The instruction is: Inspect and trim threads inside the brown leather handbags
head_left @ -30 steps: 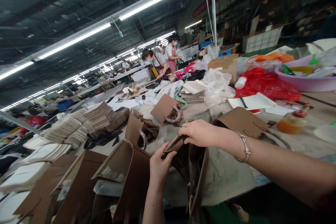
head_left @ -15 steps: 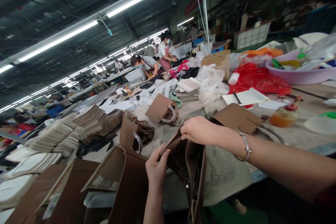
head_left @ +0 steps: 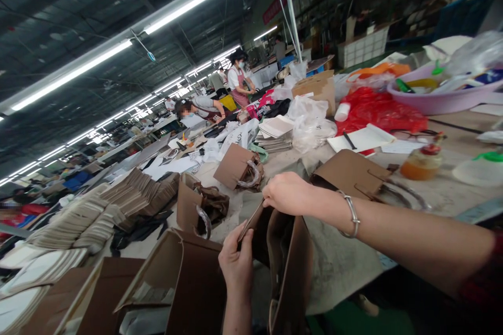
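Note:
Both hands grip the top edge of a brown handbag (head_left: 294, 267) that stands open-mouthed in front of me, its dark lining showing. My left hand (head_left: 238, 256) pinches the near end of that edge between thumb and fingers. Farther along the same edge, my right hand (head_left: 286, 193) is closed on it, with a metal bangle on the wrist. To the left stands a larger brown bag body (head_left: 198, 282), close to my left hand. Behind my right forearm lies a brown bag panel (head_left: 349, 172) with a wrapped handle.
Small brown bags (head_left: 231, 165) with plastic-wrapped handles sit ahead. Stacked panels (head_left: 129, 193) fill the left. To the right are a glue bottle (head_left: 422, 162), a red plastic bag (head_left: 369, 110) and a lilac basin (head_left: 444, 102). Co-workers (head_left: 239, 81) work farther down the table.
The view has shifted slightly. The bag has turned a little, showing more of its outer right side. Both hands keep their hold on its edge.

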Demonstrator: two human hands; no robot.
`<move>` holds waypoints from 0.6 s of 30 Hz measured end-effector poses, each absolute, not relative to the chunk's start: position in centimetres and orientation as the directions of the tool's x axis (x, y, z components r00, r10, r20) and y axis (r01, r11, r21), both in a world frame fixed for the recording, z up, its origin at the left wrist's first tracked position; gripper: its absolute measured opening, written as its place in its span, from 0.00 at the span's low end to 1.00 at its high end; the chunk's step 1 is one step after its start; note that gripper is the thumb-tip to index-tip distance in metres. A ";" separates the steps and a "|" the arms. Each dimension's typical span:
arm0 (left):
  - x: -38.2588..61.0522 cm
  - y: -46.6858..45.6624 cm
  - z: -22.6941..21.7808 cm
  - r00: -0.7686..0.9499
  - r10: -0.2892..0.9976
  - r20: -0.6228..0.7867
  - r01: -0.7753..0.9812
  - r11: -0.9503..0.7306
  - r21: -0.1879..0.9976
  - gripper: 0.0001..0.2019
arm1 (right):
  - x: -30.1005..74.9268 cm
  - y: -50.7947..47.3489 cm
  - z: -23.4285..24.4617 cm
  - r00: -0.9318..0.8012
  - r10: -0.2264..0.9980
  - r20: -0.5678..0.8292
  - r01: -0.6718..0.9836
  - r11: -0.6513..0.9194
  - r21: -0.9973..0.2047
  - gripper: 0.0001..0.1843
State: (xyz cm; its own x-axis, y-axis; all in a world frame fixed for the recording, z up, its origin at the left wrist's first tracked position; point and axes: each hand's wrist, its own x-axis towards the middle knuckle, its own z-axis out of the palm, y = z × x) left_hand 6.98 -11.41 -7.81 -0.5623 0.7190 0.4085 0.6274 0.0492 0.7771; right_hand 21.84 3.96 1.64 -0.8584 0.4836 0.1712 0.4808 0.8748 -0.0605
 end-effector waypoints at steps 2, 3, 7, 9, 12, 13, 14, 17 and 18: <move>6.9 -11.3 -7.7 -0.536 0.734 0.417 0.653 0.047 0.756 0.13 | 21.8 4.0 1.6 -0.856 0.483 0.183 0.482 0.874 -0.053 0.13; 6.9 -11.3 -7.5 -0.519 0.741 0.427 0.670 0.042 0.741 0.13 | 21.8 4.0 1.5 -0.855 0.482 0.192 0.481 0.875 -0.051 0.14; 6.5 -11.0 -6.9 -0.431 0.776 0.460 0.749 0.023 0.662 0.17 | 21.7 4.4 1.1 -0.852 0.475 0.219 0.472 0.879 -0.070 0.13; 6.3 -10.8 -6.5 -0.377 0.803 0.462 0.787 0.015 0.616 0.18 | 21.7 4.6 0.9 -0.854 0.476 0.209 0.468 0.879 -0.090 0.13; 6.1 -10.6 -6.3 -0.349 0.802 0.485 0.818 0.008 0.574 0.14 | 21.7 4.8 0.8 -0.860 0.474 0.190 0.460 0.880 -0.118 0.12; 6.1 -10.6 -6.3 -0.355 0.792 0.496 0.824 0.014 0.567 0.12 | 21.7 4.9 0.8 -0.862 0.470 0.189 0.455 0.882 -0.123 0.12; 6.2 -10.5 -6.4 -0.366 0.781 0.506 0.828 0.025 0.561 0.11 | 21.8 4.9 0.8 -0.864 0.466 0.191 0.449 0.885 -0.125 0.12; 6.3 -10.4 -6.6 -0.387 0.751 0.535 0.838 0.044 0.544 0.10 | 21.9 4.9 1.0 -0.869 0.454 0.196 0.439 0.891 -0.115 0.12; 6.4 -10.4 -6.7 -0.388 0.743 0.545 0.841 0.043 0.539 0.10 | 21.9 4.9 1.1 -0.869 0.452 0.199 0.438 0.892 -0.113 0.12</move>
State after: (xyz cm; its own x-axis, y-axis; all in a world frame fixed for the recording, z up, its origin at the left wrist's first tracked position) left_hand 6.36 -10.37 -6.72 -0.3877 0.7430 0.5455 0.8410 0.0430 0.5393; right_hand 21.95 4.88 1.13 -0.8694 0.4523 0.1991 0.4380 0.8918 -0.1134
